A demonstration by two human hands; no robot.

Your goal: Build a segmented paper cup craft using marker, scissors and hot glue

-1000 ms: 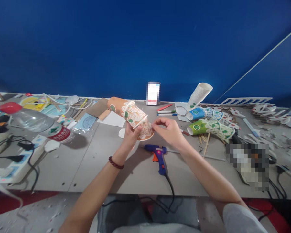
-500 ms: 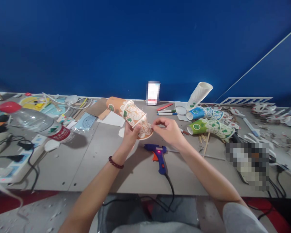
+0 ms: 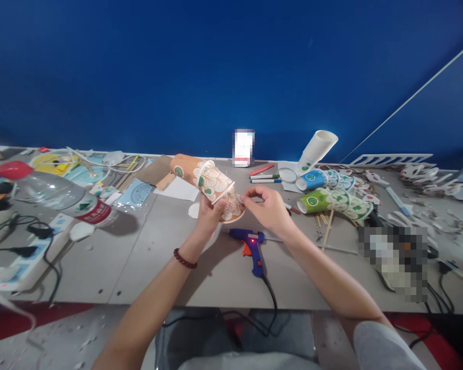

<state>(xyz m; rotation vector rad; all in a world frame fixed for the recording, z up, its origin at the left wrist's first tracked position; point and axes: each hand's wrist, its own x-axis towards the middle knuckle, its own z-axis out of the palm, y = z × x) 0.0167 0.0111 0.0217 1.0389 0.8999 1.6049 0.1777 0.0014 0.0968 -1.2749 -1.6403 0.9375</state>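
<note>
Several orange-patterned paper cups (image 3: 216,182) are joined end to end in a bent row, held above the table. My left hand (image 3: 209,213) is closed round the row near its lower end, thumb on the near side. At the rim of the lowest cup, my right hand (image 3: 268,208) has its fingers pinched together; whether they grip the rim or something small there is hidden. Below the hands a blue hot glue gun (image 3: 250,241) lies on the table, its red light lit and an orange trigger showing.
To the right lie a blue cup row (image 3: 324,180), a green cup row (image 3: 334,203) and a tilted stack of white cups (image 3: 318,149). Markers (image 3: 265,181) lie behind my hands. On the left are a plastic bottle (image 3: 73,198) and a power strip (image 3: 36,257).
The orange cup row has shifted very slightly to the right in my left hand's grip. My right hand stays pinched at the lowest cup's rim.
</note>
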